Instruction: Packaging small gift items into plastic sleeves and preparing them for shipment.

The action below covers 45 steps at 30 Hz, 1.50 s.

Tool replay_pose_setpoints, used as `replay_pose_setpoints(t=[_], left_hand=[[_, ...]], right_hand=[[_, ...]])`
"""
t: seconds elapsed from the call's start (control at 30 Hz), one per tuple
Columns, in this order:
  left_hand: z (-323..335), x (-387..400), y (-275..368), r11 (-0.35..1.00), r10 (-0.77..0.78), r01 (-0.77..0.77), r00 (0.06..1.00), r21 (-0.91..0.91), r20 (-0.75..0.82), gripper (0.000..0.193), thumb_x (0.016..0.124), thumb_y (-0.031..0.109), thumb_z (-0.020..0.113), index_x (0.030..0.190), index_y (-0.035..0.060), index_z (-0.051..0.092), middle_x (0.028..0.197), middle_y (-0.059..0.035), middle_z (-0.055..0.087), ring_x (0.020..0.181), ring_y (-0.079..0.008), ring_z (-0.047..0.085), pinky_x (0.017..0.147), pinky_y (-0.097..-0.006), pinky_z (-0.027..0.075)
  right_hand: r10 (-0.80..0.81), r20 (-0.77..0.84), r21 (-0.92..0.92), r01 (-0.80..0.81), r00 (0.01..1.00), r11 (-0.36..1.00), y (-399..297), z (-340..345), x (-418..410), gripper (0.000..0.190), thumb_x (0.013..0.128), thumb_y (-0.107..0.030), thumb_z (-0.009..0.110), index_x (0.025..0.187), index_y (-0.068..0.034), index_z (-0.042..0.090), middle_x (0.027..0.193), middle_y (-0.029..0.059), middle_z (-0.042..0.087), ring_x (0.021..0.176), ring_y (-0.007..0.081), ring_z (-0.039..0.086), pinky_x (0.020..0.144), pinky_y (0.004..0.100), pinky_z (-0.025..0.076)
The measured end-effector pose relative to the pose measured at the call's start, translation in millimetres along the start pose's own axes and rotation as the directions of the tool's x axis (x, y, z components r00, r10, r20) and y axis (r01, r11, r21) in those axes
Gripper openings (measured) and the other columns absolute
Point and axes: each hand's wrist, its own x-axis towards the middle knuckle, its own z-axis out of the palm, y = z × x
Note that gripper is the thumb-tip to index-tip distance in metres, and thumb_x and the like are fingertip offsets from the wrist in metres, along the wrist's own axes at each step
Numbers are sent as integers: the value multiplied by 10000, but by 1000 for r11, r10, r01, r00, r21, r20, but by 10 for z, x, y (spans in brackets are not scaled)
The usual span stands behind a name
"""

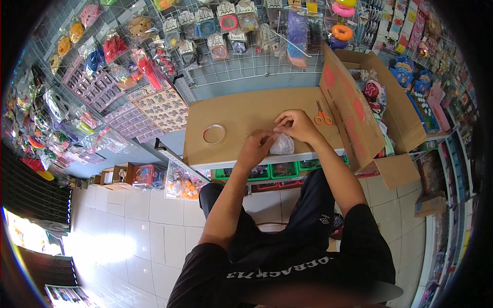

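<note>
Both my hands meet at the top of a small clear plastic bag [282, 144], which rests near the front edge of the brown tabletop [238, 111]. My left hand [255, 148] pinches its gathered neck from the left side. From the right, my right hand [295, 125] has thumb and fingers close together at the same neck; whether it grips the plastic is hard to tell. The bag's contents look whitish and cannot be made out. Orange-handled scissors [322, 115] lie right of my hands, blades pointing away. A roll of clear tape [214, 134] lies flat at the left.
An open cardboard box [352, 111] holding packaged goods stands at the table's right end. Wire racks [231, 71] with hanging hair accessories rise behind. Green baskets [284, 169] sit under the tabletop, just above my knees. A metal bracket post [181, 159] stands at the left.
</note>
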Motion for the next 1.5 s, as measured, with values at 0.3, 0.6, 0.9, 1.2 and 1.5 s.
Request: replay_pose_setpoints(t=[0.3,0.6,0.9,1.2,1.5], left_hand=[[130,-56,3,993,-101,86,966,-75,-239,303,834,84,740,1079,4,583,836,-134,712,748,-182,705,641,-299,543],[67,-31,171,942,122,-65,980,328,-157,243,880,112,675,1085,52,559,935,-62,730,815,-240,693,745,-353,472],[125,-59,93,909,50,36,980,416,-194,254,903,229,636,1111,105,559,913,-76,719,921,-295,646,825,-454,351],[127,-6,166,923,10,111,950,367,-312,140,881,248,672,963,148,725,854,-61,721,864,-283,642,811,-460,369],[57,-53,127,866,47,55,981,497,-190,140,883,246,665,911,126,732,844,-61,717,844,-259,638,827,-454,370]], right_hand=[[71,-12,36,-71,997,997,79,59,17,212,758,-87,804,915,-10,685,851,41,706,787,108,660,667,282,507],[-118,75,-126,127,990,984,-100,-35,69,112,761,7,724,862,7,673,805,66,708,748,140,672,663,289,522],[-122,-24,4,122,992,993,-64,89,-13,94,778,29,714,853,6,661,761,47,686,658,120,634,642,275,512],[201,-13,-80,-201,980,976,151,121,174,125,731,30,736,852,-1,728,776,62,700,708,122,632,639,266,516],[388,112,-285,-345,915,894,201,25,281,128,765,-107,722,852,-19,755,776,98,713,688,154,633,632,314,506]])
